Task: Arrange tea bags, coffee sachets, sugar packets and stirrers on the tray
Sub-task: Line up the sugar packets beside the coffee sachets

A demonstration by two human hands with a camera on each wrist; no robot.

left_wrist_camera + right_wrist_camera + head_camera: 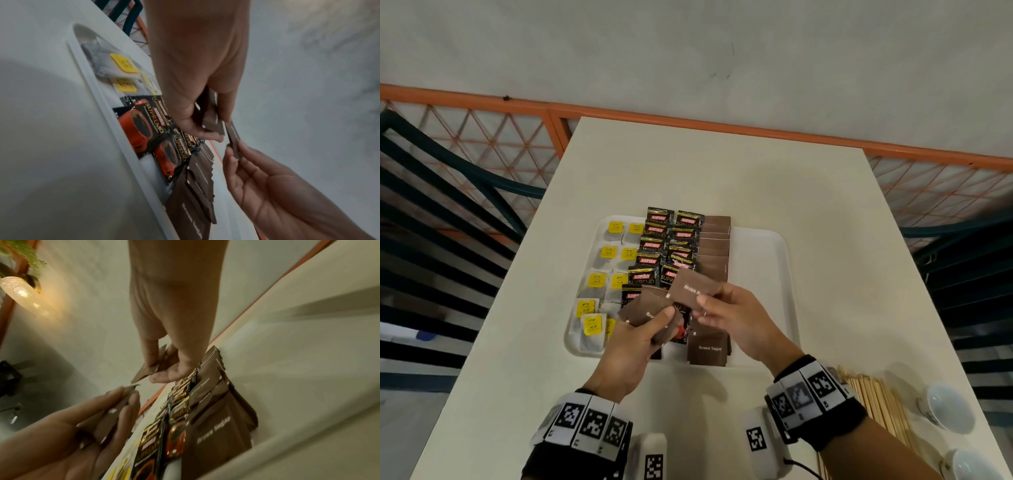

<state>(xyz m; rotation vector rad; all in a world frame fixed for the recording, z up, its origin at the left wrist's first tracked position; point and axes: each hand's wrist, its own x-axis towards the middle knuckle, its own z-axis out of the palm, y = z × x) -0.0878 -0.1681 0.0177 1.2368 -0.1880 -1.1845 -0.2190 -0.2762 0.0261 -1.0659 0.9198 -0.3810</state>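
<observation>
Above the white tray (pixel 774 260), L hand (pixel 633 337) grips a fan of brown sugar packets (pixel 645 310); R hand (pixel 736 317) pinches one packet (pixel 695 291). Risk: loose fan slips, scattering onto Kopiko sachets (pixel 650 253) w/ rows already overlapping.

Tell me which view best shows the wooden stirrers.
The head view: the stirrers lie bundled on the table beside the right hand's wrist, off the tray. Neither wrist view shows them.
</observation>
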